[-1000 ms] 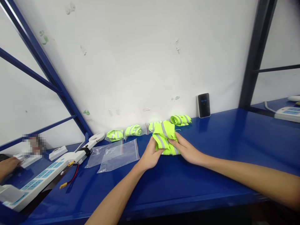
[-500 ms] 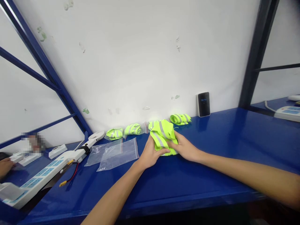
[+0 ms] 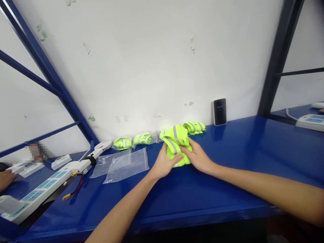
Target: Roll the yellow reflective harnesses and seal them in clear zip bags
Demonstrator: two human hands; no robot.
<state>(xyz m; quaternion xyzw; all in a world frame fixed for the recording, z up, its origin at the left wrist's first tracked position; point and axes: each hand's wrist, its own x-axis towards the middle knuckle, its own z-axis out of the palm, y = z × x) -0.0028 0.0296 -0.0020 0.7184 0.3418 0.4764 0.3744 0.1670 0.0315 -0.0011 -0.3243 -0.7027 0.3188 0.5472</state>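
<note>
— A scuffed white wall (image 3: pixel 141 67) ahead, a blue table (image 3: pixel 240 148) below: that's your head view. What have you got?
— Neon-yellow striped cloth (image 3: pixel 181 133), held between my left hand (image 3: pixel 163 165) and right hand (image 3: pixel 201 158), each closed on one side of it. Whether it touches the table, I can't tell.
— Anything hidden?
— Most of my left fingers are behind it, as is much of a bagged yellow bundle (image 3: pixel 162 134) just beyond. My forearms leave the frame. Well to my left, another person's hand (image 3: pixel 6 180) is cut off by the edge. Past my right hand, the digits on a black device (image 3: pixel 220 113) are hard to read.
— And nearer?
— Two clear bags (image 3: pixel 126 165) lie flat and overlapping, left of my left hand; beyond my right hand there's a yellow roll (image 3: pixel 194 127).
— What's different from half a second ago?
— The cloth's top fold stands higher against that roll, and my left thumb sits further up. The clear bags haven't moved.
</note>
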